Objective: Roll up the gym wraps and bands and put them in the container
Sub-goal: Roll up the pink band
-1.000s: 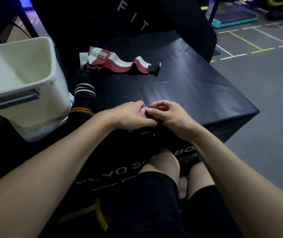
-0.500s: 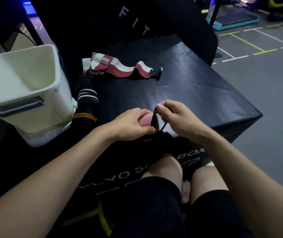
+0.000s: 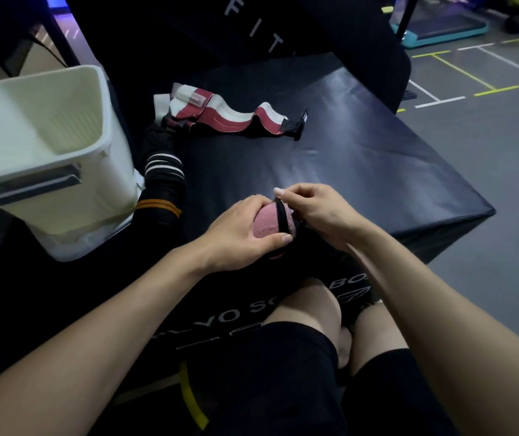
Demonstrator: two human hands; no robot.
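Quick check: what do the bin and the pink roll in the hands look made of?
Bin: apparently rigid cream plastic, smooth, with moulded rim and handle slot. Pink roll: looks like woven fabric, matte and slightly fuzzy, crossed by a black strap, probably elastic.

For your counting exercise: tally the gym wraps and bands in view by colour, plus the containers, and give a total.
Pink rolled wrap, held in both hands: 1
Red and white wrap, unrolled on the black box: 1
Black striped wraps or bands, in a heap whose separate pieces cannot be told apart: counted as 1
White container: 1
Total: 4
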